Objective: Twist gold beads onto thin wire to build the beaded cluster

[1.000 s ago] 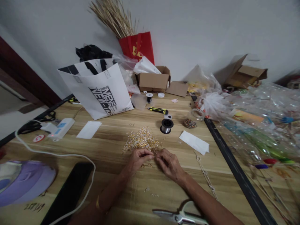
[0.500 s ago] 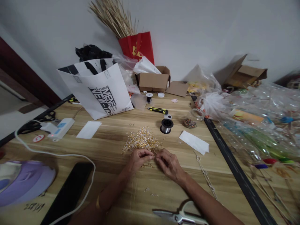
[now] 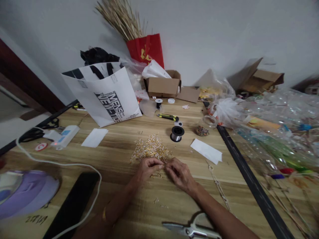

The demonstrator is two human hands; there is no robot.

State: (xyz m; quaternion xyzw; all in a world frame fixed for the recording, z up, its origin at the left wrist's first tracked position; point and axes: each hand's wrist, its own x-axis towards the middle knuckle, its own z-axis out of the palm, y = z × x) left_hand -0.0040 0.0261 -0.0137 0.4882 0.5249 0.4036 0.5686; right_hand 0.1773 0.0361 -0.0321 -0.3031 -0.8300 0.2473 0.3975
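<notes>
Gold + clear bits (image 3: 151,147), prob. beads or similar, heaped on the counter (image 3: 119,196) just past the L hand (image 3: 149,168). That one's thumb + finger are drawn together, R hand (image 3: 179,173) is curled in right beside it; tbh can't tell if either's grasping a piece. Imo they're super light, hard, kinda slippery, maybe fragile, so pinch by the edge w/ fingertips only.

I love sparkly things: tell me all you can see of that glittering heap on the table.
The glittering heap is a loose mound of tiny golden and clear pieces, perhaps metallic and glassy, too small to tell singly. It lies on the wood-grained table beyond the left hand; whether they touch is unclear.
</notes>
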